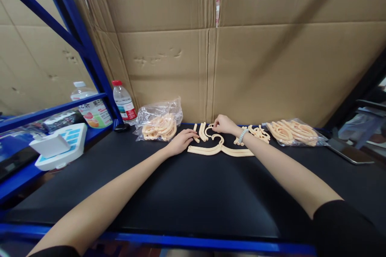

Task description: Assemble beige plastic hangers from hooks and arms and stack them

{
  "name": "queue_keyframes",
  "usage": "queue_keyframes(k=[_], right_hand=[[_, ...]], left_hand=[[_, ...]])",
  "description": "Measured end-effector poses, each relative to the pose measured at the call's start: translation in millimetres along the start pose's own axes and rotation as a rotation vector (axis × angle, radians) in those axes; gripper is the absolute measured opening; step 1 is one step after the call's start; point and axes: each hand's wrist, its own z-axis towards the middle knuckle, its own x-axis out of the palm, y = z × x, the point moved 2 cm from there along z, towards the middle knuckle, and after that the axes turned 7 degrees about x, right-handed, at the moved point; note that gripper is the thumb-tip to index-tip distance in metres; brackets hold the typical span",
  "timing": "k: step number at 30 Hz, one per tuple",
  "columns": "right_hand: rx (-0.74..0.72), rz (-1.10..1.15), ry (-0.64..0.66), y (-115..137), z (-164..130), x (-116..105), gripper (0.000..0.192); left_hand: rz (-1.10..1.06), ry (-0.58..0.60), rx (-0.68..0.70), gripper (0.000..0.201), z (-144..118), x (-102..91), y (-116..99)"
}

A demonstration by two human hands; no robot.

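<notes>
A cream plastic hanger (220, 150) lies flat on the black table (193, 192), its hook pointing away from me. Just behind it lie loose cream hanger pieces (201, 130). My left hand (181, 141) rests palm down beside the hanger's left arm, fingertips touching a short piece. My right hand (224, 124) is curled over a hook-shaped piece behind the hanger and pinches it. More loose cream parts (259, 132) lie by my right wrist, which wears a pale bead bracelet.
A clear bag of cream parts (158, 124) sits left of my hands, another bag (294, 132) to the right. Two water bottles (124, 102) stand by the blue rack post. A white and blue device (60, 146) lies at left. Cardboard walls (211, 56) close the back.
</notes>
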Motion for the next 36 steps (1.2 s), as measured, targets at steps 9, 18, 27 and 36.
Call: queue_keyframes(k=[9,18,27,36], right_hand=[[0.022,0.382,-0.049,-5,-42,-37,0.016],[0.124,0.9,0.178,-3,-116,-38,0.036],[0.271,1.239,0.214,-5,-130,-15,0.05],[0.263,1.472,0.389,14,-147,-2,0.033]], left_hand=[[-0.102,-0.061,-0.012,0.015,5,-3.8,-8],[-0.281,-0.297,-0.081,0.017,6,-20.3,-33],[-0.987,-0.375,-0.345,0.023,11,-3.4,-98],[-1.101,-0.323,-0.413,0.031,3,24.1,-106]])
